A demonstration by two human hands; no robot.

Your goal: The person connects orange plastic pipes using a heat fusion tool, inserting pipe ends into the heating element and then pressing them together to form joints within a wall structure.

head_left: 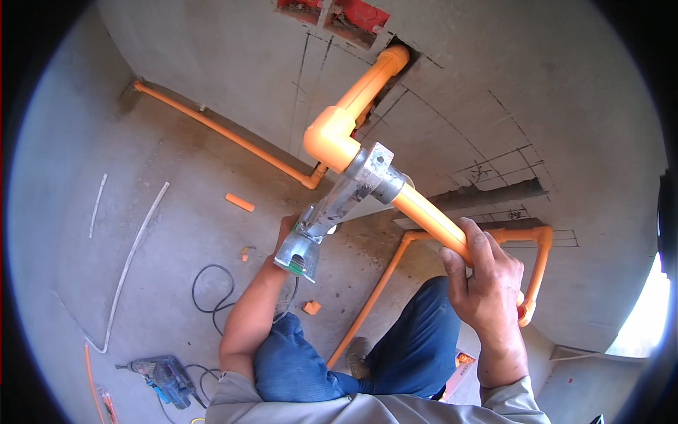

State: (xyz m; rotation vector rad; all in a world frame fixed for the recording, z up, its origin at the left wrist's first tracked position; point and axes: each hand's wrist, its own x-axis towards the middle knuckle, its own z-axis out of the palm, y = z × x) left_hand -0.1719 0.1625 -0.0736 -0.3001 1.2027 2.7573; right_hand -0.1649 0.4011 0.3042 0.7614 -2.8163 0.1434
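My right hand [487,279] is closed around a straight orange plastic pipe [432,220]. The pipe's far end sits in a grey metal socket on one side of a pipe fusion welder [337,205]. On the welder's other side, an orange elbow fitting [330,138] meets the heated head; it joins an orange pipe [374,83] coming out of a hole in the wall. My left hand [285,232] is below, behind the welder's body, and grips it; most of its fingers are hidden.
More orange pipe [226,133] runs along the wall's foot, and another bent run [522,234] is at the right. A short orange offcut [240,203], a rotary hammer drill [164,380], black cable [212,288] and white tubing [134,247] lie on the floor. Red boxes [360,18] sit in the wall.
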